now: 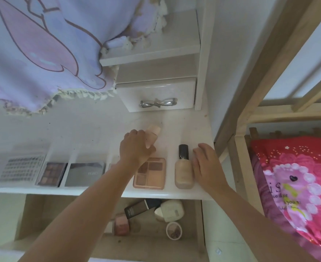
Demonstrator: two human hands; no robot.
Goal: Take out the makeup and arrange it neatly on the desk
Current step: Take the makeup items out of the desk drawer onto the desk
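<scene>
Desk (99, 129) space is lying bare behind the row; left hand (135, 148) is gripping a pink bottle (153, 135), right hand (206, 163) seemingly resting loosely open against the foundation bottle (184, 171).

Both your bare forearms reach forward and up from the bottom edge, converging slightly. Your left hand (136, 146) sits further out, knuckles up, fingers curled and closed around something pale — thumb tucked along the right side. Your right hand (206, 161) lies nearer, palm down, fingers bent loosely at the knuckles and grasping nothing — just resting, wrist straight in line with the forearm.
</scene>
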